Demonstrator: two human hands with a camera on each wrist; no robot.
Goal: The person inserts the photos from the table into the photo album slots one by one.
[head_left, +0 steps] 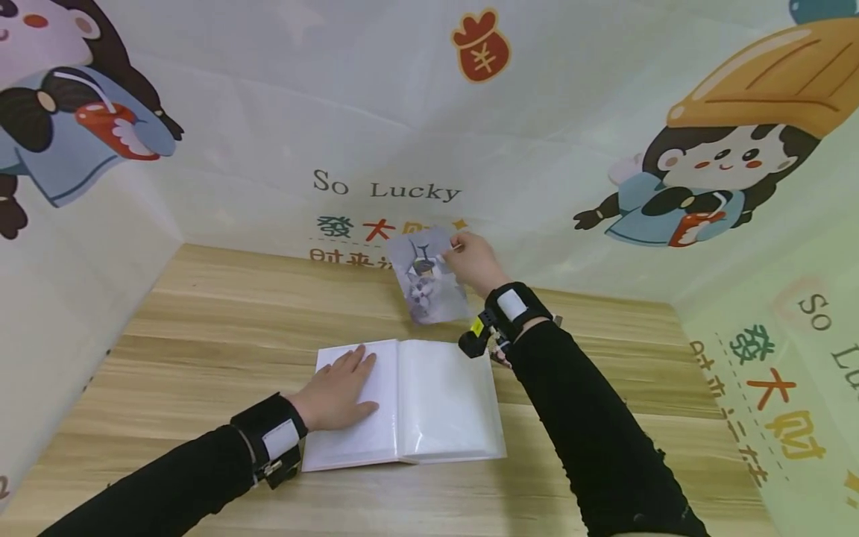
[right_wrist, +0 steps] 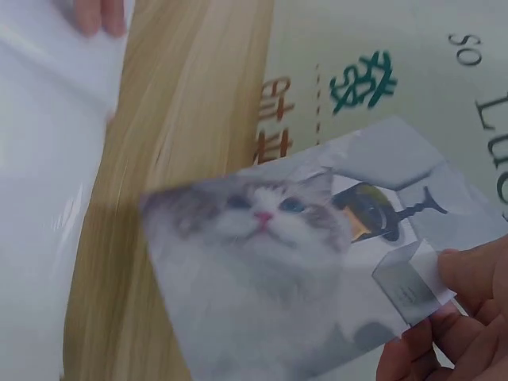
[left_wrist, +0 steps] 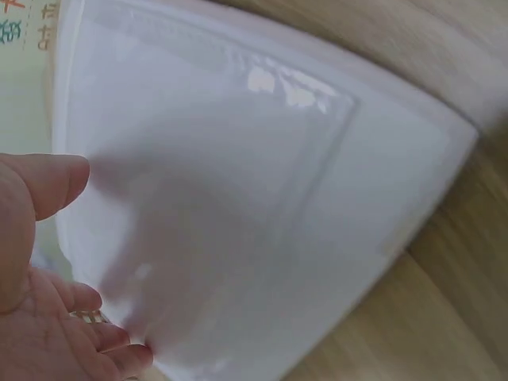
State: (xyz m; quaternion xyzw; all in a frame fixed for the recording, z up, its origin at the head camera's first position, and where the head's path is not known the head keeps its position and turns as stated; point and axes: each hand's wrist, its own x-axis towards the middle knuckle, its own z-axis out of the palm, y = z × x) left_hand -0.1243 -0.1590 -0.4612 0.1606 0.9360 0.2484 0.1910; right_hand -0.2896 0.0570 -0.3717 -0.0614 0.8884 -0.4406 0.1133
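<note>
A white photo album (head_left: 450, 399) lies spread out on the wooden table, its pages in glossy clear sleeves. My left hand (head_left: 338, 391) rests on the left page with its fingers extended; in the left wrist view its thumb and fingertips (left_wrist: 131, 357) are right over the glossy page (left_wrist: 238, 198). Beyond the album's far edge, my right hand (head_left: 475, 261) pinches a photo print (head_left: 428, 280) by one edge and holds it tilted. The right wrist view shows a grey-and-white cat on this photo (right_wrist: 270, 262), with the thumb on its face and fingers curled behind.
The wood-grain table (head_left: 221, 328) ends at a printed backdrop (head_left: 268, 112) with cartoon figures and lettering, which rises at the back and both sides. A small coloured item (head_left: 500, 358) shows beside the album's far right corner, mostly hidden by the right wrist's camera (head_left: 475, 341).
</note>
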